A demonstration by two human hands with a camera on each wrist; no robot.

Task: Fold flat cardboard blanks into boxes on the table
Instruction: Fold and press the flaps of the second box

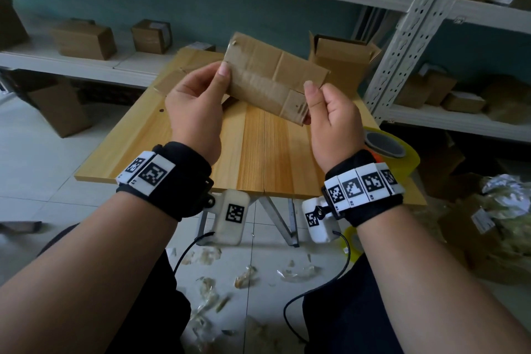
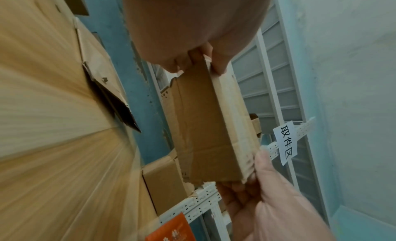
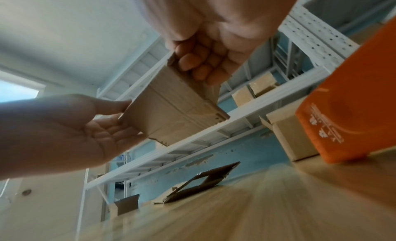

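Both hands (image 1: 195, 112) (image 1: 333, 121) pinch flat cardboard blank (image 1: 267, 77) above table (image 1: 258, 152)

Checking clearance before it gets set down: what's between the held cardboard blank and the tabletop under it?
Nothing: in the head view the cardboard blank, pinched by the left hand and right hand, hangs over bare table boards.

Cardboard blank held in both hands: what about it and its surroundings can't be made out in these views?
- Cardboard blank: in the head view its far face is turned away, and the left hand and right hand cover its ends.
- Left fingers behind it: hidden in the head view by the blank itself.
- Tape roll: partly behind the right wrist in the head view.
- Orange item: cut by the right wrist view's edge, print too blurred.
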